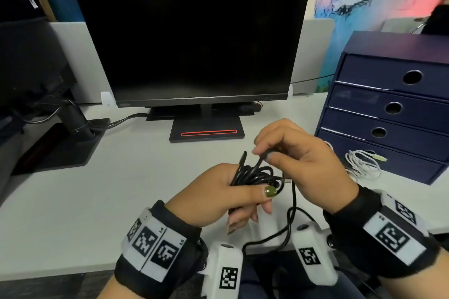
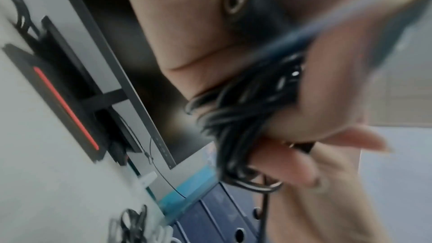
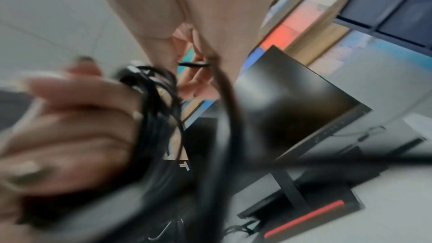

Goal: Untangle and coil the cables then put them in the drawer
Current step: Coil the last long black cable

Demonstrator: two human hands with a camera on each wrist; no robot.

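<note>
— Left hand point(image 1: 218, 192) wrapped around the black cable point(image 1: 255, 175), fingers and thumb curled over a bundle of loops, held just above the desk point(image 1: 136, 177)?

— Yes. Bundle clamped in the palm, thumb pressing across the strands; probably kept tight that way so the finished loops cannot spring apart while more length gets added.

— And the right hand point(image 1: 294, 158)?

— Raised just above and beside the left, thumb and forefinger pinching one strand of the same cable, other fingers loosely bent. Likely feeding or guiding the next loop onto the bundle. Rest of the strand trailing down between the two wrists, past the desk edge toward the lap.

— So coiling in progress, not finished?

— Seems so: loose tail hanging free, one end sticking up above the left fist. Wrist views too blurred to say more about the pinch.

— Anything else waiting?

— White cable point(image 1: 362, 165) lying on the desk to the right of the right hand, loosely heaped, touching the foot of the blue drawer unit point(image 1: 388, 114). Probably parked there to be close to the drawers.

— Drawers ready?

— All four fronts appear closed; none pulled out yet. Monitor point(image 1: 189, 39) beyond both hands, dark.
</note>
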